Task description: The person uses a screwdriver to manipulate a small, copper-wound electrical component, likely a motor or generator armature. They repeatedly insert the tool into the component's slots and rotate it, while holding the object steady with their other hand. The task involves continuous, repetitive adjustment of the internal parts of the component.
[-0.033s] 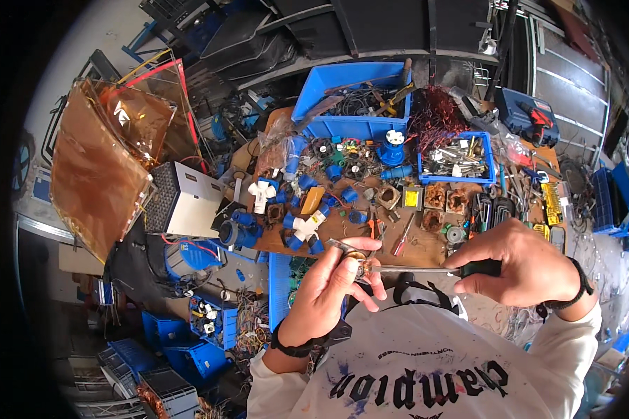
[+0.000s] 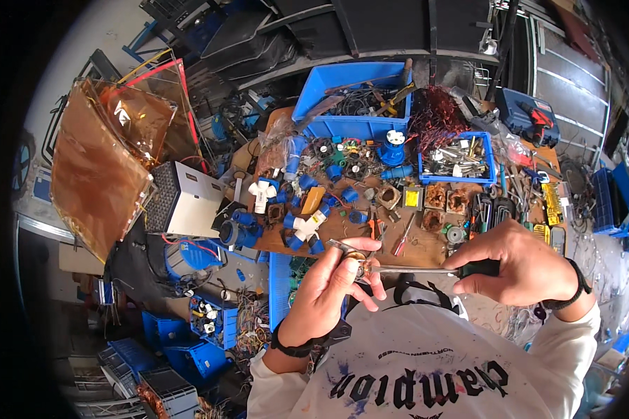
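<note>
My left hand [image 2: 332, 286] pinches a small metal part [image 2: 353, 255] with a brass-coloured centre, just above my chest. My right hand [image 2: 521, 262] is closed around the dark handle of a screwdriver [image 2: 412, 269]. Its thin shaft runs left and its tip meets the small part in my left hand. Both hands hover at the near edge of a wooden workbench [image 2: 426, 248] crowded with blue and white plastic plug parts [image 2: 304, 227].
A large blue bin [image 2: 353, 98] of cables and tools stands at the bench's back, a smaller blue tray [image 2: 458, 157] of metal pieces to its right. Red copper wire tangle [image 2: 437, 119], pliers and screwdrivers lie about. A white box [image 2: 189, 202] and blue crates [image 2: 182, 356] sit left.
</note>
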The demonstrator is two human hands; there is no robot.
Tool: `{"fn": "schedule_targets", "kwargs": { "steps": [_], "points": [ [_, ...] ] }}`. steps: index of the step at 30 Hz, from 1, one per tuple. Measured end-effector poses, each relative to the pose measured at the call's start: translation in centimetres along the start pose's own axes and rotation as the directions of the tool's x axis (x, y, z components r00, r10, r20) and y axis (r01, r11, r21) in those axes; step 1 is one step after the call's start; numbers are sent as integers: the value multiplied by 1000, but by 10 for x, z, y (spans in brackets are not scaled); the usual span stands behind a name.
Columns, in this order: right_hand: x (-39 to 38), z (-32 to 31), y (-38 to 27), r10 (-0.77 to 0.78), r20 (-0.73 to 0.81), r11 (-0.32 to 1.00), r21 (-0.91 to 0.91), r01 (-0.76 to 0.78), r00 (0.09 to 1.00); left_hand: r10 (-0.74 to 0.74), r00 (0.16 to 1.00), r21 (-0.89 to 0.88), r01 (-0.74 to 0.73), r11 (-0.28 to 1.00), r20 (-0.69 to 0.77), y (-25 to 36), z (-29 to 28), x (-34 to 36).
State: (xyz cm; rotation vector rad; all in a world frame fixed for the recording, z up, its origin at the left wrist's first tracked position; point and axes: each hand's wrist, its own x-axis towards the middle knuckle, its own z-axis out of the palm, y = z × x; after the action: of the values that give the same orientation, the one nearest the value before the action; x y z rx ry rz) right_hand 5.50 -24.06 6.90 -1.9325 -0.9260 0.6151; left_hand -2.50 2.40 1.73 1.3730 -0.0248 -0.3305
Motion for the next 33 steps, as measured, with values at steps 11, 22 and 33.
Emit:
{"fn": "schedule_targets", "kwargs": {
  "steps": [11, 22, 33],
  "points": [
    [-3, 24, 41, -15, -54, 980, 199, 26, 998, 29, 1000, -107, -28, 994, 8, -1, -2, -2],
    [-19, 16, -12, -206, -293, 905, -419, 69, 934, 32, 993, -425, 20, 905, 114, 3, -4, 2],
    [-24, 15, -15, -177, -240, 923, -377, 76, 954, 12, 976, -608, 126, 784, 218, 5, -6, 4]
  ]
}}
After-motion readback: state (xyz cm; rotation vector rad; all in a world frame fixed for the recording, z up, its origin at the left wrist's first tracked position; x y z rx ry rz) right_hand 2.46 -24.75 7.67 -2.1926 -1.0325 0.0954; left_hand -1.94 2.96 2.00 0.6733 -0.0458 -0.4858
